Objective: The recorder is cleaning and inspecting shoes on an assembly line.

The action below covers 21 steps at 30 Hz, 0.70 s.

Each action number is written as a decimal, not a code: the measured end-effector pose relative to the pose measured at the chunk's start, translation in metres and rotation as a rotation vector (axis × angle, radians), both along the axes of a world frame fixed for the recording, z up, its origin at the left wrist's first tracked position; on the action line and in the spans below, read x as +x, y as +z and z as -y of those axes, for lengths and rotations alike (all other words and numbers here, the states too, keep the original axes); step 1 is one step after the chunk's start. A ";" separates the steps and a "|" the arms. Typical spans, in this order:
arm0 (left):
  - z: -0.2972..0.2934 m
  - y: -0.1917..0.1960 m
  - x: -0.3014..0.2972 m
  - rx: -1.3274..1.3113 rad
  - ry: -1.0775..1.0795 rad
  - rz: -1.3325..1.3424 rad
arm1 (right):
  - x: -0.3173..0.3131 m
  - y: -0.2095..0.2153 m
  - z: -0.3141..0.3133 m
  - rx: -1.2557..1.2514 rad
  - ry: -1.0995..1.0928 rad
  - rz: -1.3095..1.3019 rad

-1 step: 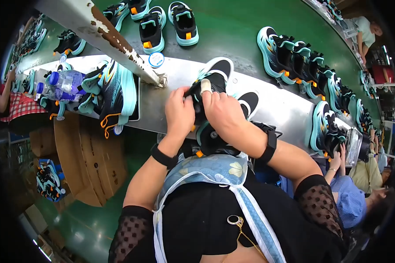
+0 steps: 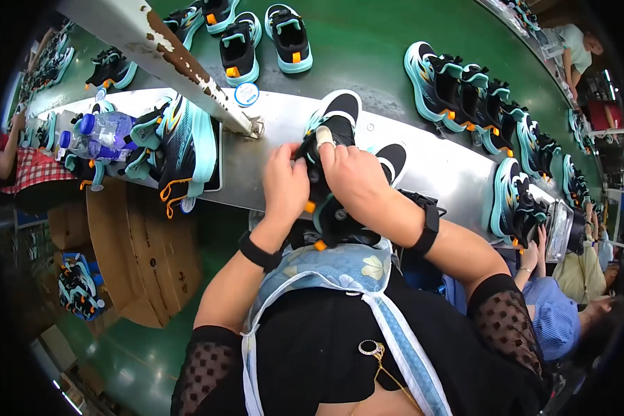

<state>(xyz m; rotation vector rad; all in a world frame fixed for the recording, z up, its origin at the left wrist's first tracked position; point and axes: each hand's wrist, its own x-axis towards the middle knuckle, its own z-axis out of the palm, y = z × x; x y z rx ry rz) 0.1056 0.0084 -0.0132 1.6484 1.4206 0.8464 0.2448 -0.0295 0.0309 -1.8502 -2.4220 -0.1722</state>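
Left hand (image 2: 287, 182), fingers curled in, pinches a black-and-teal sneaker (image 2: 342, 119), toe pointing away over a metal ledge (image 2: 451, 166); right hand (image 2: 357, 180), likewise curled, grips the same sneaker, one finger in a pale cover (image 2: 324, 135); a second shoe (image 2: 394, 158) is just beside.

On my feed I get black with white and mint on the handled shoe (image 2: 341, 125), cream on the finger cover (image 2: 324, 135), and plain black on the wristbands (image 2: 258, 252). I read the apron (image 2: 336, 266) as pale blue with flowers, the table (image 2: 457, 168) silver-grey, the surface beyond (image 2: 367, 41) green, and the post (image 2: 145, 45) off-white, blotched rusty brown.
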 end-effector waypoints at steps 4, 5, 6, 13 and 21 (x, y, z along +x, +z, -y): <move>0.015 0.024 -0.017 -0.293 -0.135 0.041 | 0.029 0.013 0.018 -0.167 0.083 -0.288; 0.007 0.030 -0.021 -0.253 -0.151 0.037 | 0.036 0.016 0.019 -0.216 0.084 -0.396; -0.004 0.037 -0.024 -0.218 -0.160 0.029 | 0.038 0.020 0.017 -0.270 0.091 -0.508; -0.075 0.061 0.003 0.015 -1.046 -0.045 | 0.082 0.037 0.035 -0.206 -0.279 -1.402; -0.064 0.067 0.021 0.433 -1.067 -0.345 | 0.034 0.009 0.023 -0.170 -0.244 -0.341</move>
